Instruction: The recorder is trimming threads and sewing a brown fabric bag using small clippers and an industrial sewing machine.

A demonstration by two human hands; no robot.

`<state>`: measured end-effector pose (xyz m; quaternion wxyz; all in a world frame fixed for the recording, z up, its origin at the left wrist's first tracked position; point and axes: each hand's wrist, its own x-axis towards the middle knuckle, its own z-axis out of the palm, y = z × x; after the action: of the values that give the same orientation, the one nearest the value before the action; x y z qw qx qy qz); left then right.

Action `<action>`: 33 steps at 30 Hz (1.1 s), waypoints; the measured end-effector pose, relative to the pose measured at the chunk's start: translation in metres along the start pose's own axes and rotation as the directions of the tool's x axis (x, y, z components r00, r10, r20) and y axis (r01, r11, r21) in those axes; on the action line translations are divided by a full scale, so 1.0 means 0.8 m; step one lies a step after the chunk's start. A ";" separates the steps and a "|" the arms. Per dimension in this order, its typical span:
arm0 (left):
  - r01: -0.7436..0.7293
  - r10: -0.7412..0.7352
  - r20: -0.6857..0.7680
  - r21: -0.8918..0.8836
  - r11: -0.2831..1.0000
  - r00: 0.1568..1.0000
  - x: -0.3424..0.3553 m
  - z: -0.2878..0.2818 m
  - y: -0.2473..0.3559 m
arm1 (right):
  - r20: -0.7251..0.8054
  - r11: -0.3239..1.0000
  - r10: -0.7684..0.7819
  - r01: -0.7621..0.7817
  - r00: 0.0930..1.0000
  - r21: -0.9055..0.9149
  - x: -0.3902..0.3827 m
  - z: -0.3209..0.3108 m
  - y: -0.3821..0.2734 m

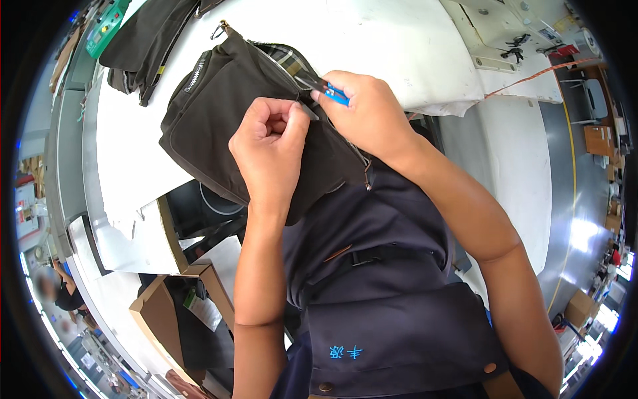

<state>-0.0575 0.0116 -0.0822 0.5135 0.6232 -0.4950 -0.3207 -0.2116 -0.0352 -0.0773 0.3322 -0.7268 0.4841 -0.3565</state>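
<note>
A dark brown fabric bag (pixel 212 113) lies over the near edge of the white table, its lower part reaching toward my lap. Its zipped opening gapes on the right and shows plaid lining (pixel 302 65). My left hand (pixel 269 149) is closed in a pinch at the bag's edge beside the opening; the exact bit between its fingertips is hard to make out. Close by on the right, my right hand (pixel 365 113) is wrapped round blue-handled thread snips (pixel 337 96). The snips' dark blades point left, at the zipper edge. A zipper pull (pixel 368 186) hangs below.
Another dark bag (pixel 143 46) lies at the table's far left. The white tabletop (pixel 379 40) extends beyond my hands, with a pale machine base (pixel 495 63) at the far right. An open cardboard box (pixel 156 312) stands below left. An orange cord (pixel 531 75) crosses the right side.
</note>
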 end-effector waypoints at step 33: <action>-0.061 0.072 0.115 -0.093 0.994 0.991 -0.008 -0.016 -0.010 | 0.302 0.924 0.177 -0.264 0.937 0.277 -0.013 -0.027 0.000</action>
<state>-0.0457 0.0221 -0.0869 0.5209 0.5629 -0.5303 -0.3614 -0.2326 -0.0282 -0.0685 0.5447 -0.6471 0.4505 -0.2857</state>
